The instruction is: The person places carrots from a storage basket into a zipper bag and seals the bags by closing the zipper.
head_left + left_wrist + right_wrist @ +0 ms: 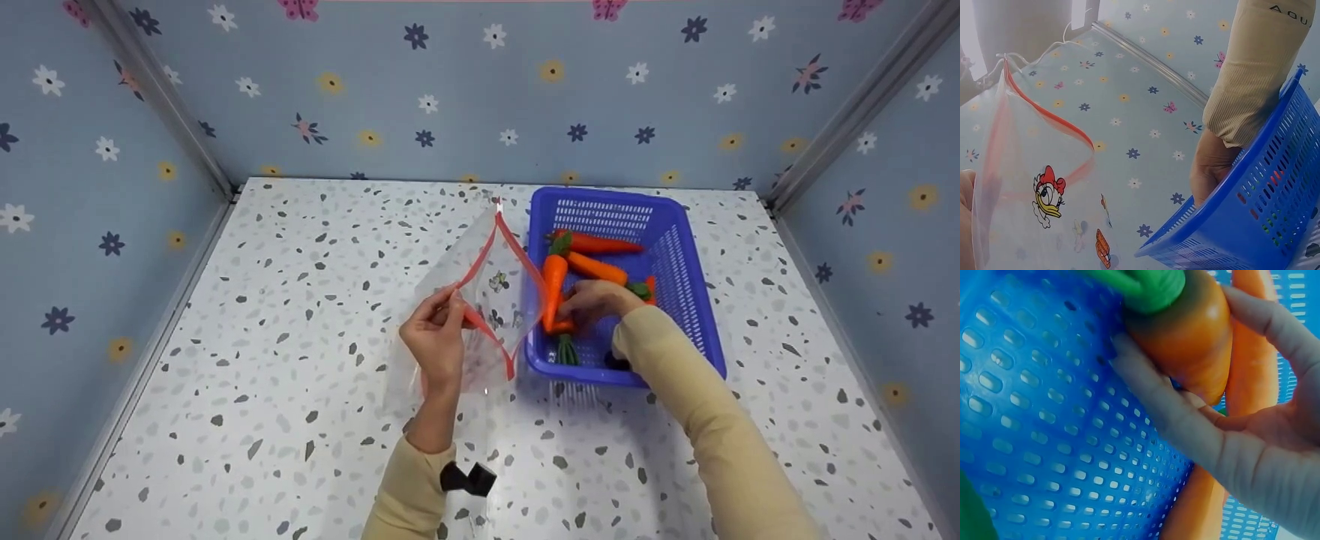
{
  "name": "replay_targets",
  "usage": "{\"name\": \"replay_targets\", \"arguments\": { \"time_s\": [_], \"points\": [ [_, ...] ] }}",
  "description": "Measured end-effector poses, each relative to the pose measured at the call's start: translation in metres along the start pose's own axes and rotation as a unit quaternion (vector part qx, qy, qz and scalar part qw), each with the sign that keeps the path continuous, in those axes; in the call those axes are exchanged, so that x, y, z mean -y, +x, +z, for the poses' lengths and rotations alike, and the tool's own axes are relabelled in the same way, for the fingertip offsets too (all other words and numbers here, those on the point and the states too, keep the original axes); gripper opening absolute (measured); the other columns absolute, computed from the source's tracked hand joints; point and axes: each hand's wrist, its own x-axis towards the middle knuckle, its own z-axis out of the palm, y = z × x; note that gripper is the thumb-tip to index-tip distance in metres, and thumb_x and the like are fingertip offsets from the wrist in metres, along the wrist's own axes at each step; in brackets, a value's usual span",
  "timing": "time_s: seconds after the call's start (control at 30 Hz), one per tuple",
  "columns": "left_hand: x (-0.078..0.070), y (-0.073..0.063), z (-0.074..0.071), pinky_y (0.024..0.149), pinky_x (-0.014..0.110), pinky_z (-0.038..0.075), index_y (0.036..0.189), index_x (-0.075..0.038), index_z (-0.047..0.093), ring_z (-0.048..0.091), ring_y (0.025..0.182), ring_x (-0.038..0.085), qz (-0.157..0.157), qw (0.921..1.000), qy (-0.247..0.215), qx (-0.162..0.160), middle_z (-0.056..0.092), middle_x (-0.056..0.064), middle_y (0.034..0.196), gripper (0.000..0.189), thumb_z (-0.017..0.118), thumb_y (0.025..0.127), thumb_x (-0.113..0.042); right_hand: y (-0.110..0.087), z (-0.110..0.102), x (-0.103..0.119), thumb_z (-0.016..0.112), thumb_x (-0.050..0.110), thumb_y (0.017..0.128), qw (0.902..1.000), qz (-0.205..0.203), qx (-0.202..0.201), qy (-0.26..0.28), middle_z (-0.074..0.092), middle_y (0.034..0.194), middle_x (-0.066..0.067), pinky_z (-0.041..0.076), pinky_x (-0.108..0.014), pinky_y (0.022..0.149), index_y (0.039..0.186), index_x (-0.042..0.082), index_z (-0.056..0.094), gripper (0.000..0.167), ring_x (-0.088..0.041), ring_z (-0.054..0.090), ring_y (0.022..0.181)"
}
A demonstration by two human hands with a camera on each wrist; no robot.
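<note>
At left, the speckled tabletop (300,315) extends bare toward the patterned wall (285,112). Next, the left hand (439,334) pinches the red-edged rim of a clear bag (495,304) between thumb and fingers. The bag stands beside the basket, its mouth gaping toward it. The film appears thin, limp and very light, apt to fold or slip; the stiffer red strip is judged the best place to hold it.

To the right of the bag is the blue basket (675,270), with perforated walls. Inside, near its left wall, the right hand (600,300) grips a green-topped carrot (1190,337); the right wrist view shows thumb and fingers on opposite sides of its thick end, just below the green top. Its glossy skin suggests a firm, smooth body, probably light and somewhat slippery; the broad shoulder should give surer purchase than the taper, and the top may bend.

A longer carrot (553,285) lies along the same wall, close beside the fingers. Farther right, a middle carrot (598,268) lies aslant, and beyond it a redder carrot (604,244) lies near the far wall.
</note>
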Motion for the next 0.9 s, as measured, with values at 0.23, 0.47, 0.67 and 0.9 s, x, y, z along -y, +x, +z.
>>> {"name": "replay_targets", "arguments": {
  "time_s": [0.23,0.47,0.67,0.9],
  "points": [
    [-0.001,0.001,0.0,0.045,0.024,0.05,0.089,0.019,0.06,0.056,0.048,0.012,0.006,0.9999,0.013,0.009,0.059,0.019,0.068,0.014,0.056,0.078,0.011,-0.009,-0.008,-0.004,0.072,0.021,0.074,0.9986,-0.018,-0.04,0.03,0.05,0.108,-0.015,0.05,-0.039,0.078,0.117,0.002,0.049,0.053,-0.03,0.054,0.093],
    [-0.001,0.001,0.001,0.044,0.024,0.05,0.088,0.019,0.06,0.056,0.048,0.012,0.0,1.0,0.009,0.0,0.059,0.018,0.066,0.013,0.056,0.078,0.012,-0.025,-0.02,-0.003,0.07,0.022,0.075,0.995,-0.019,-0.072,0.068,0.045,0.118,-0.016,0.045,-0.042,0.088,0.128,0.003,0.041,0.063,-0.032,0.048,0.102],
    [-0.002,0.001,0.001,0.043,0.023,0.05,0.088,0.02,0.06,0.056,0.048,0.012,-0.001,1.0,0.008,-0.001,0.06,0.018,0.066,0.013,0.057,0.077,0.013,-0.041,-0.031,-0.006,0.061,0.022,0.082,0.9949,-0.058,-0.07,0.043,0.045,0.113,-0.014,0.046,-0.04,0.087,0.133,-0.002,0.033,0.063,-0.023,0.053,0.091],
    [-0.001,0.001,0.0,0.043,0.023,0.049,0.087,0.02,0.06,0.056,0.047,0.011,0.004,0.9999,0.015,-0.002,0.06,0.015,0.066,0.012,0.056,0.078,0.013,-0.068,-0.037,-0.012,0.06,0.018,0.083,0.9892,-0.125,-0.073,0.023,0.048,0.114,-0.019,0.048,-0.039,0.083,0.136,-0.004,0.028,0.066,-0.017,0.058,0.077]
  ]
}}
